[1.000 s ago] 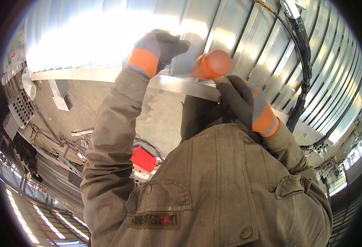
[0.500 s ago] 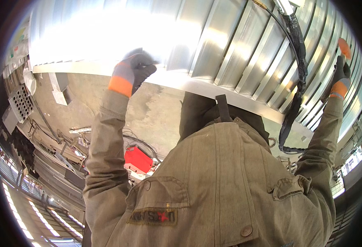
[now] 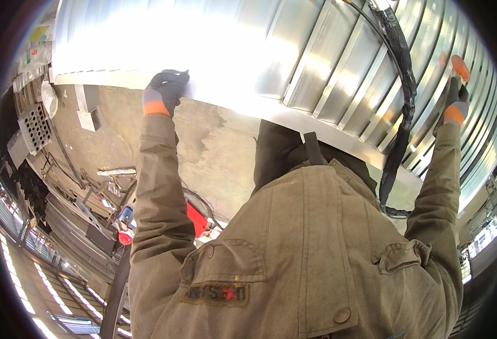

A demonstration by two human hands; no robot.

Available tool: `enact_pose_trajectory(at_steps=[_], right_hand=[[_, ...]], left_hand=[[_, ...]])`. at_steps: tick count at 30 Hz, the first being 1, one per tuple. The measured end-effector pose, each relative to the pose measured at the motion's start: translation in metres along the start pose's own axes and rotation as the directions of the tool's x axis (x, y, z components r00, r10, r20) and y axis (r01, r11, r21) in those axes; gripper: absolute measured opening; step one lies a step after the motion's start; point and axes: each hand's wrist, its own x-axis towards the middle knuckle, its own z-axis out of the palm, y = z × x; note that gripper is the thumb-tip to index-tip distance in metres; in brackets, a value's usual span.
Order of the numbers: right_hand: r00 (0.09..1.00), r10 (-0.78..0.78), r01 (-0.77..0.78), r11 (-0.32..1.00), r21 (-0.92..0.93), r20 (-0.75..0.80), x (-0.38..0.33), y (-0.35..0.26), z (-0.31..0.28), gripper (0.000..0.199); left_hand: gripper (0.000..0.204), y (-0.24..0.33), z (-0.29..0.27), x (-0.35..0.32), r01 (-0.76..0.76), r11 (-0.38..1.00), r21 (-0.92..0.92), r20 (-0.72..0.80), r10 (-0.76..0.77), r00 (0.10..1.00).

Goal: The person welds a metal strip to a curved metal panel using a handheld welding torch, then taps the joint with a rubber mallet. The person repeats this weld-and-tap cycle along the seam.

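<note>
right hand (image 3: 456,104) farther out, orange tool (image 3: 460,68) aloft

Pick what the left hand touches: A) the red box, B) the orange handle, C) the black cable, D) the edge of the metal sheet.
D: the gloved left hand grips the lower edge of the ribbed metal sheet, far from the cable.
</note>
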Motion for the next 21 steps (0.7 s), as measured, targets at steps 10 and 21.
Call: enact_pose_trajectory(at_steps=[10, 21], right_hand=[[0.989, 0.088, -0.079, 0.993, -0.084, 0.115, -0.003, -0.025, -0.014, 0.073], [0.708, -0.585, 0.598, 0.794, 0.103, 0.396, -0.077, -0.224, 0.037, 0.066]], left_hand=[[0.03, 0.02, 0.0, -0.009, -0.125, 0.986, 0.108, 0.127, 0.111, 0.986], [0.057, 0.08, 0.072, -0.009, -0.105, 0.858, 0.503, 0.338, -0.084, 0.937]])
